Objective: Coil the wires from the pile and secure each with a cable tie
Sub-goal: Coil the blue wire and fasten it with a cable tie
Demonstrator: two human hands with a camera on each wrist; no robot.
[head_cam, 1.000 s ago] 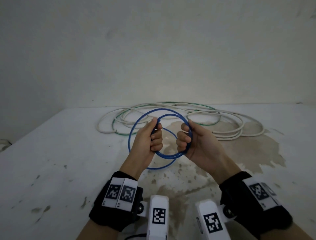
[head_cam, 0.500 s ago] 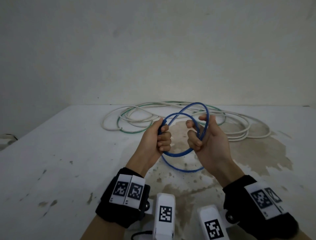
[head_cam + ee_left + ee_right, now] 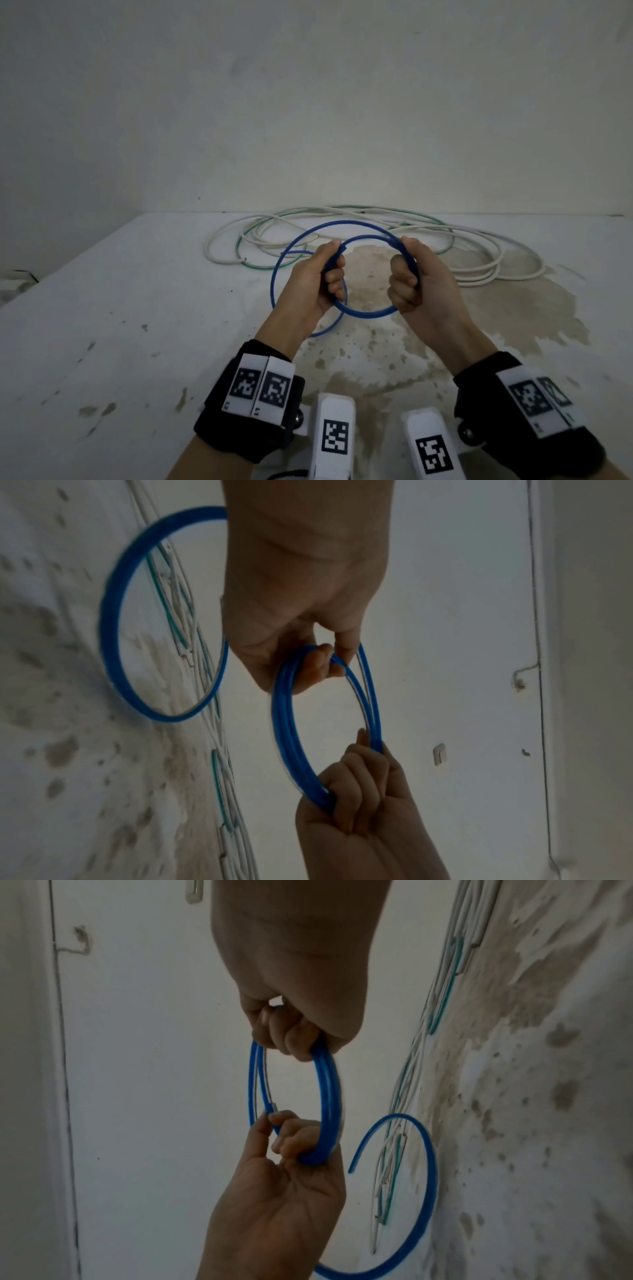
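Note:
A blue wire (image 3: 366, 312) is wound into a small coil that I hold up above the table between both hands. My left hand (image 3: 318, 277) grips the coil's left side, fingers curled round the strands. My right hand (image 3: 411, 284) grips the right side in a fist. One wider blue loop (image 3: 274, 284) hangs loose to the left of my left hand. In the left wrist view my fingers (image 3: 322, 664) wrap the coil (image 3: 284, 723), and the loose loop (image 3: 109, 615) stands beside it. The right wrist view shows the coil (image 3: 332, 1091) and the wire's free tail (image 3: 428, 1150).
A pile of white and green wires (image 3: 479, 282) lies on the table behind my hands, near the wall. The white tabletop (image 3: 137, 308) is stained brown under and to the right of the hands. No cable tie is visible.
My right hand has brought a loop over and come down onto the coil's right side. The hands are now further apart, with the coil flatter between them and a loose loop at the left.

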